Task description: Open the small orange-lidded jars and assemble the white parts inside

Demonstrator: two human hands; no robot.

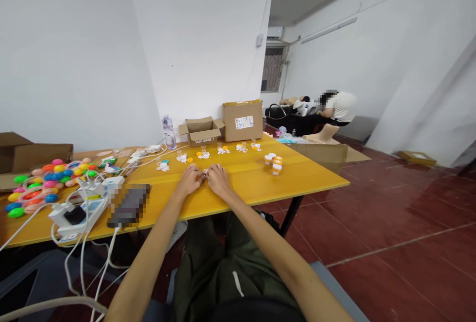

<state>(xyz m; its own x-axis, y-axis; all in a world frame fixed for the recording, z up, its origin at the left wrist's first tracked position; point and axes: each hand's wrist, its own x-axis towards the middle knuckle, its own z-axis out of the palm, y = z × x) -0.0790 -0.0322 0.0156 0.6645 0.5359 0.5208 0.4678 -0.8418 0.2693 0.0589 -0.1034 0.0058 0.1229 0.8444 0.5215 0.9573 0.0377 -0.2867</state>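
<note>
On the yellow tabletop (pixel 238 183), my left hand (pixel 191 180) and my right hand (pixel 217 179) rest close together. Both have their fingers curled in toward a small white piece (pixel 205 171) between them. What exactly the fingertips grip is too small and partly hidden. Beyond the hands lies a row of little piles: white cut-out pieces (pixel 182 157), orange lids (pixel 190 160) and clear cups (pixel 203 149). To the right of my right hand, several small white tubs with orange bands (pixel 276 167) stand grouped.
An open cardboard box (pixel 203 137) and a closed carton (pixel 243 121) stand at the wall. A phone (pixel 129 205), power strips (pixel 84 218) with cables and colourful plastic pieces (pixel 48 183) occupy the left. A person (pixel 340 106) bends over at the far right.
</note>
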